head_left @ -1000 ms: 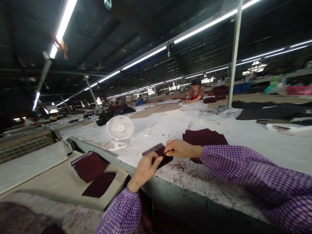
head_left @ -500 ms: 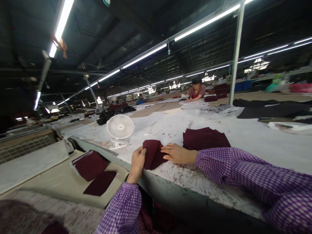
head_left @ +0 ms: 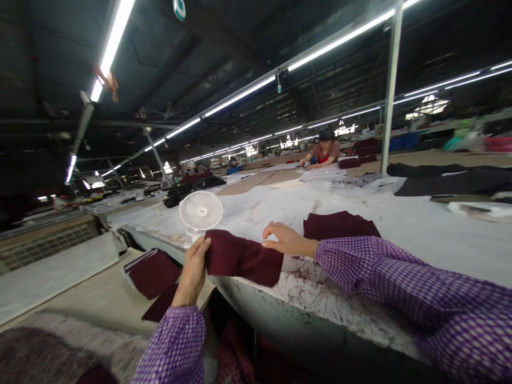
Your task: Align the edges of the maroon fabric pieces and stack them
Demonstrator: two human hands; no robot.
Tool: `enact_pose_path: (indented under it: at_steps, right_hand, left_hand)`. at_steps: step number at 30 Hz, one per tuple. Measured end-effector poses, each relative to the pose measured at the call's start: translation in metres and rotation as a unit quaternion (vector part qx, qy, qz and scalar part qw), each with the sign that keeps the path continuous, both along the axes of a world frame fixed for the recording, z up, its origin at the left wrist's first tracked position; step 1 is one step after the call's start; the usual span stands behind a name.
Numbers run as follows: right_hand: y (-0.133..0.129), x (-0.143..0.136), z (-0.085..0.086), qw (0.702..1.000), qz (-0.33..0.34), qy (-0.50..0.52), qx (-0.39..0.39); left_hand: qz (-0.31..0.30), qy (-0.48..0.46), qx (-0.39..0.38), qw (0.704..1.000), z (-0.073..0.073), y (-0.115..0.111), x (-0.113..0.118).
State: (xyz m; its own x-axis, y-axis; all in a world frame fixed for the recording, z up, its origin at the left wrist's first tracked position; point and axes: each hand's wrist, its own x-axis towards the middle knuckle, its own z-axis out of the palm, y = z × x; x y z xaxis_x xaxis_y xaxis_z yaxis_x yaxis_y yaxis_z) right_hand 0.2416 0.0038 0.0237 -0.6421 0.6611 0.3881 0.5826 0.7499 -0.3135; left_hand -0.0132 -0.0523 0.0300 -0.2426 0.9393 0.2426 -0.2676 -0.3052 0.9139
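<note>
A maroon fabric piece (head_left: 244,258) lies partly over the near edge of the white-covered table (head_left: 320,282). My left hand (head_left: 194,266) pinches its left end between thumb and fingers, lifting that end. Just above its right part is my right hand (head_left: 286,240), with thumb and fingers apart and nothing between them. Behind my right wrist a stack of maroon pieces (head_left: 340,224) rests on the table.
A small white fan (head_left: 200,211) stands behind my left hand. Lower left, more maroon pieces (head_left: 152,273) lie on a beige surface (head_left: 80,304). Across the table a person (head_left: 326,151) leans over papers. A metal post (head_left: 390,96) rises at the right.
My left hand has moved left with the fabric's end, and the folded piece is now spread out. My right hand has come off the fabric and its fingers have parted.
</note>
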Motion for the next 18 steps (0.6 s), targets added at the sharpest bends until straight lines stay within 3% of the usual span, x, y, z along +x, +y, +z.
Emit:
enact_pose_path:
  at_steps: [3, 6, 9, 13, 18]
  right_hand:
    - [0.007, -0.016, 0.004, 0.999, -0.024, 0.018, -0.016]
    - [0.011, -0.032, 0.004, 0.999, -0.024, 0.009, -0.033]
    - [0.008, -0.041, 0.004, 0.999, -0.042, 0.005, -0.023]
    - [-0.011, -0.051, 0.014, 0.997, -0.068, 0.008, 0.021]
    - [-0.051, -0.071, 0.036, 0.994, -0.033, -0.037, 0.102]
  left_hand:
    - [-0.042, 0.069, 0.012, 0.997, 0.015, -0.012, 0.002]
    - [-0.044, 0.111, 0.013, 0.993, 0.023, -0.018, 0.0]
    - [0.021, 0.115, 0.006, 0.993, 0.021, -0.016, -0.007]
    - [0.145, 0.038, 0.006, 0.989, 0.016, -0.014, -0.007]
    - [0.115, 0.067, 0.035, 0.991, 0.012, -0.024, 0.003]
